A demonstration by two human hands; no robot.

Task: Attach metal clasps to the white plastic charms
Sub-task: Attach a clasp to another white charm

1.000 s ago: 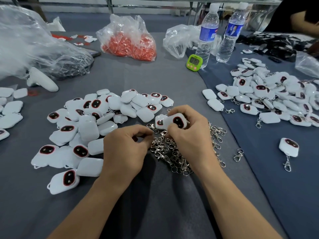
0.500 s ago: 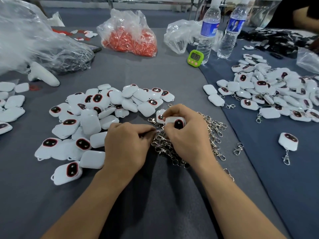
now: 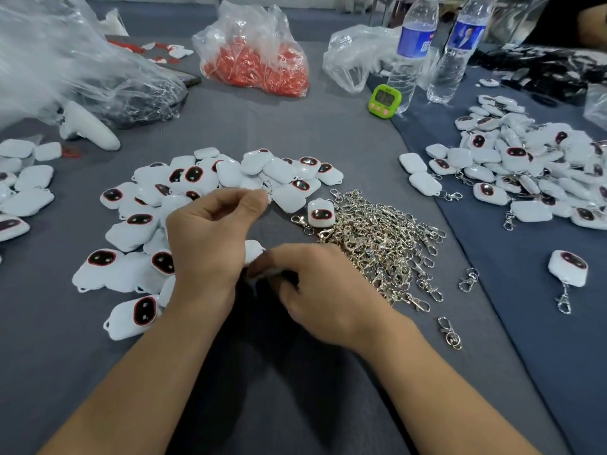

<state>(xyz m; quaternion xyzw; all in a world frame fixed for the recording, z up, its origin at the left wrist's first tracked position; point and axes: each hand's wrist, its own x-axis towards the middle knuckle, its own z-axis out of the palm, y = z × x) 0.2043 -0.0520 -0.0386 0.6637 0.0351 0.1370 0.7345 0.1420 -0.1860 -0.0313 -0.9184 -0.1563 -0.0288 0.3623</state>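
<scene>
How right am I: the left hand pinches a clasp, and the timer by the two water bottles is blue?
The timer is green, not blue; the head view shows it. It does stand by the two water bottles, and the left hand does pinch a clasp.

My right hand (image 3: 322, 290), motion-blurred, hides most of the white charm (image 3: 254, 251) beside it; my left fingers (image 3: 253, 200) cover all but the ring of a clasp (image 3: 266, 186). Digits on the timer (image 3: 384, 100): too small to read.

two water bottles (image 3: 412, 54), one green timer (image 3: 385, 100)
</scene>
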